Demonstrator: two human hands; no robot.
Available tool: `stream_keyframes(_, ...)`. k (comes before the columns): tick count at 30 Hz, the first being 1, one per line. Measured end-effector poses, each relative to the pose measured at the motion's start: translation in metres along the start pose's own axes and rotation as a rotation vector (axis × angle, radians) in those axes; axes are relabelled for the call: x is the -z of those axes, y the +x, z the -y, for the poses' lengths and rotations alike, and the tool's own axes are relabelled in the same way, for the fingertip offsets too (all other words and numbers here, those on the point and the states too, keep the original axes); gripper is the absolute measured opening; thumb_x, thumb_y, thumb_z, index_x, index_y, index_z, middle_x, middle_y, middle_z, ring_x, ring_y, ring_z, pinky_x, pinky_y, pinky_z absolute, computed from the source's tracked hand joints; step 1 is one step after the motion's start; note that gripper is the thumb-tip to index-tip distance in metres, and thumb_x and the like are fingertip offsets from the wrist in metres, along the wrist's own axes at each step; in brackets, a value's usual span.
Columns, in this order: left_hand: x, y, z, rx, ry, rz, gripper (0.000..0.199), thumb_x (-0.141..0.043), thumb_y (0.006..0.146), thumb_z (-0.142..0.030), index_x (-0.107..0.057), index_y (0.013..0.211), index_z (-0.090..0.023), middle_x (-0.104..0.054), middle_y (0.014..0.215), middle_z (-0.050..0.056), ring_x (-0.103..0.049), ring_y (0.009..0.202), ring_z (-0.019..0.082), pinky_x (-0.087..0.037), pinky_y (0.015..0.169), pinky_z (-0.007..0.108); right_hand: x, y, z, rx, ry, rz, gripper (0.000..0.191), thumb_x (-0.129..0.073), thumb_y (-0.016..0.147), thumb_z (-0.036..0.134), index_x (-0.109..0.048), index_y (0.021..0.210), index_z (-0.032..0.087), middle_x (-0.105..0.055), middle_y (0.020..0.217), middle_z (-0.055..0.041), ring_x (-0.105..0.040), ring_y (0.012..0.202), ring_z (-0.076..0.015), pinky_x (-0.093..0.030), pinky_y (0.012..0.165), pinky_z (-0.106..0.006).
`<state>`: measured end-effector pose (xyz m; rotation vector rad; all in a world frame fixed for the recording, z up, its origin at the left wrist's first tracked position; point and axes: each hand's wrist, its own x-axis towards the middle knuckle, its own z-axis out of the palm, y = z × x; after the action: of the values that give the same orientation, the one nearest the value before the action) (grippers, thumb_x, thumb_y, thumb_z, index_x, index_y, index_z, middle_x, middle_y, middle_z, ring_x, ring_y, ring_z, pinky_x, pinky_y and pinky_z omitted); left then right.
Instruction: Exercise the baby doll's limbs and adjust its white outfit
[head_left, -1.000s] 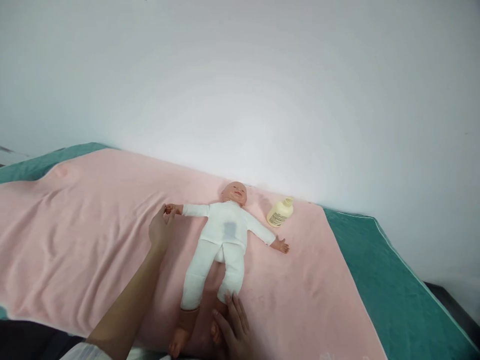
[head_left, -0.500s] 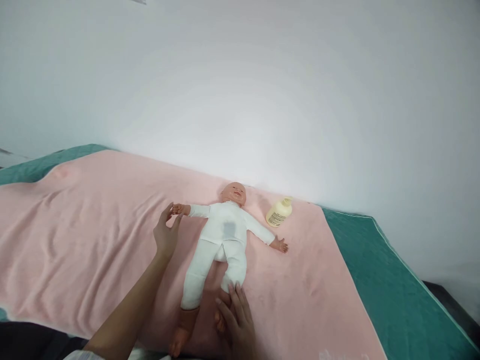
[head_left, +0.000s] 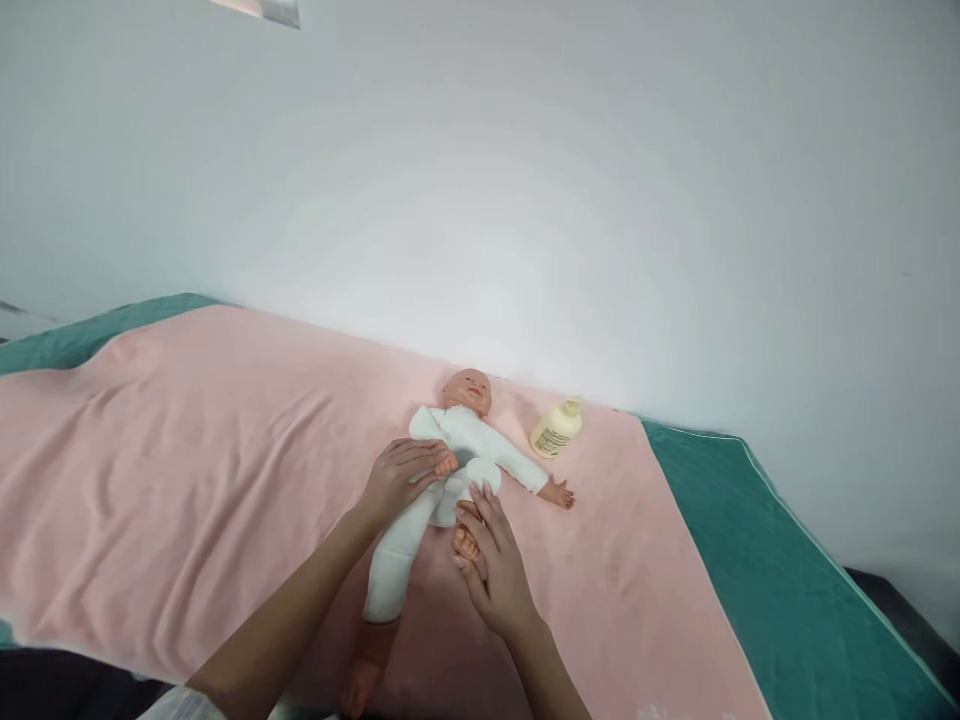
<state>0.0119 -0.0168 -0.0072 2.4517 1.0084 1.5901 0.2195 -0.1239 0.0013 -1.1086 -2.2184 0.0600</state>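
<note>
In the head view, a bald baby doll in white fabric clothes (head_left: 474,433) lies on a pink cloth blanket (head_left: 630,580), six o'clock from centre. The left hand (head_left: 397,485) has its fingers closed around the doll's small hand over its belly; the right hand (head_left: 501,570) curls its fingers round a raised foot, and a pale-yellow plastic bottle (head_left: 556,430) sits at that hand's one o'clock.

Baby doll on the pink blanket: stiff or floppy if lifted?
The baby doll probably flops at the limbs: one leg is folded toward the torso, the other lies extended. Its bare, smooth-looking head is likely firm, while the cloth-covered torso may give slightly.
</note>
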Motion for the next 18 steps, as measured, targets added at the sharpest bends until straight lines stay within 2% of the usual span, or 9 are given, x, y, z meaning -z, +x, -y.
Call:
stream_keyframes(5,-0.002,-0.001,0.001,-0.096,0.003,0.122,0.019,-0.062,0.089,-0.025,-0.07,0.107,-0.024,-0.074,0.102,0.004,-0.067,0.104,0.02,-0.05,0.09,0.037,-0.002,0.004,0.001,-0.021,0.013,-0.009,0.044,-0.042,0.096,0.034,-0.045,0.136,0.017,-0.03,0.153,-0.0113,-0.022,0.144,-0.0284,-0.034,0.112,-0.051)
stream_keyframes(8,-0.002,-0.002,0.001,-0.083,0.001,0.12,0.019,-0.06,0.09,-0.025,-0.07,0.106,-0.024,-0.074,0.102,0.005,-0.067,0.104,0.02,-0.05,0.091,0.037,-0.002,0.003,0.002,-0.009,0.001,-0.01,0.043,-0.043,0.095,0.035,-0.047,0.135,0.018,-0.031,0.153,-0.0111,-0.023,0.143,-0.0286,-0.035,0.111,-0.051)
stream_keyframes(10,-0.001,-0.003,0.001,-0.043,-0.002,0.075,0.018,-0.059,0.09,-0.026,-0.07,0.104,-0.023,-0.073,0.104,0.006,-0.067,0.102,0.02,-0.05,0.09,0.038,-0.002,0.001,0.005,-0.004,-0.003,-0.012,0.043,-0.043,0.095,0.034,-0.047,0.135,0.018,-0.032,0.152,-0.0112,-0.023,0.143,-0.0287,-0.034,0.111,-0.053)
stream_keyframes(13,0.005,-0.004,0.005,0.132,0.017,-0.043,0.018,-0.061,0.089,-0.031,-0.071,0.101,-0.023,-0.073,0.104,0.006,-0.068,0.097,0.022,-0.05,0.088,0.037,-0.002,-0.008,0.01,-0.005,-0.023,-0.033,0.042,-0.044,0.094,0.031,-0.047,0.134,0.018,-0.033,0.151,-0.0118,-0.025,0.142,-0.0289,-0.034,0.111,-0.054)
stream_keyframes(18,0.029,-0.006,0.023,0.67,0.13,-0.239,0.03,-0.061,0.084,-0.045,-0.071,0.104,-0.025,-0.074,0.101,0.004,-0.068,0.093,0.026,-0.051,0.084,0.036,-0.007,-0.035,0.027,0.017,-0.084,-0.035,0.041,-0.05,0.092,0.028,-0.05,0.132,0.02,-0.037,0.15,-0.0122,-0.029,0.141,-0.0302,-0.037,0.108,-0.055)
